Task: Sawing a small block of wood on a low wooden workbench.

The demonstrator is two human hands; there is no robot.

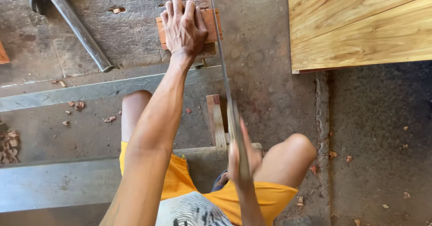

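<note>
Over on the far left there's a metal pipe (78,28) lying at a slant on the concrete floor (373,131), with little wood chips (74,104) scattered below it and a long grey plank (90,90) running across. Moving in, the left hand (183,28) is stretched out flat, fingers spread, palm pressing down on a small reddish wood block (210,22) that sits up near the top of the view. Right beside that hand, a hand saw (222,73) runs along the block's right edge, its thin blade stretching back toward the body. The right hand (240,156) is wrapped around the saw's handle low in the middle, between the knees, but it's blurry so the exact grip is hard to make out. A short wood strip (217,122) lies just left of it. Top right, a big pale wood panel (360,23) fills the corner.
</note>
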